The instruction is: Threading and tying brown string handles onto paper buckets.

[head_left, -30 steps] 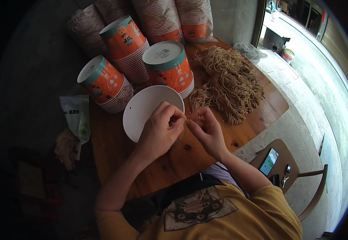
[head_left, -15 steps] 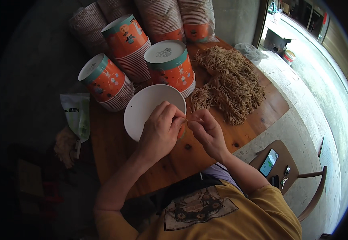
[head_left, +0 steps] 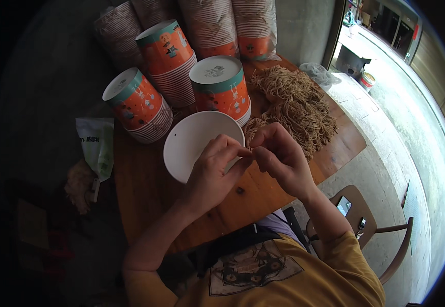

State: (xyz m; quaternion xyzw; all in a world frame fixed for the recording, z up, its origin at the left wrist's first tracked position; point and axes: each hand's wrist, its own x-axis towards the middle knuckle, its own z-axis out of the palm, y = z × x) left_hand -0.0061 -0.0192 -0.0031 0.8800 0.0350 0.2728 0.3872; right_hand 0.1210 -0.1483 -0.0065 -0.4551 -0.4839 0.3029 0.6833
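Observation:
A paper bucket (head_left: 186, 146) lies tipped on the table with its white inside facing me, a small hole showing near the left of its rim. At its right edge my left hand (head_left: 218, 166) is closed, thumb and forefinger pinched. Its fingertips meet those of my right hand (head_left: 282, 158), also pinched. A thin tan cord is between them, mostly hidden by the fingers. Just behind my right hand lies a large heap of tan cords (head_left: 304, 105).
Upside-down stacks of orange and teal paper buckets (head_left: 222, 94) stand behind the tipped one. Plastic-wrapped stacks (head_left: 209, 25) line the wall. A white-green bag (head_left: 97, 153) hangs left of the wooden table (head_left: 217, 220). On the right, a chair (head_left: 330, 225) bears a phone (head_left: 344, 205) and keys.
Both hands have moved slightly right, with fingertips still together. The tipped bucket has shifted a little right with them, and the right hand has turned and now covers part of the cord heap.

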